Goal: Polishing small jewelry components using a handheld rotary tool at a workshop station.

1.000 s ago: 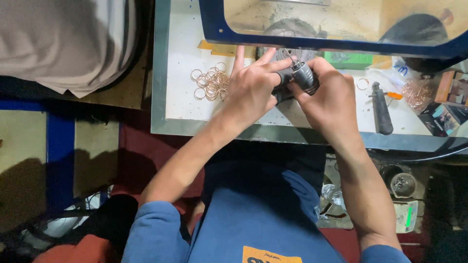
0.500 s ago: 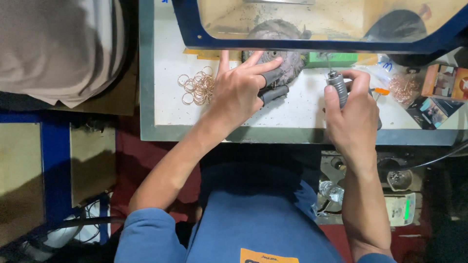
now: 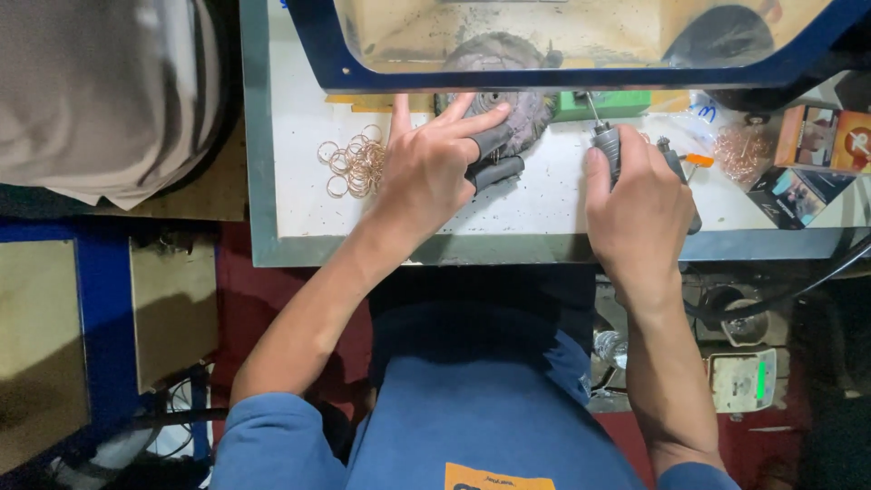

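left hand (image 3: 434,172): fingers spread, flat on counter (image 3: 299,195), grasping nothing, beside gold rings (image 3: 352,166) | right hand (image 3: 638,210): clenched around grey rotary handpiece (image 3: 606,143)

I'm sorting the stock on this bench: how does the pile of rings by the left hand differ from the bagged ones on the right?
The loose rings lie bare on the white bench top, beside the left hand; the bagged rings sit inside clear plastic, beyond the right hand. The loose rings are spread out so single hoops show; the bagged rings are bunched into one clump. Both look like thin, copper-coloured hoops.
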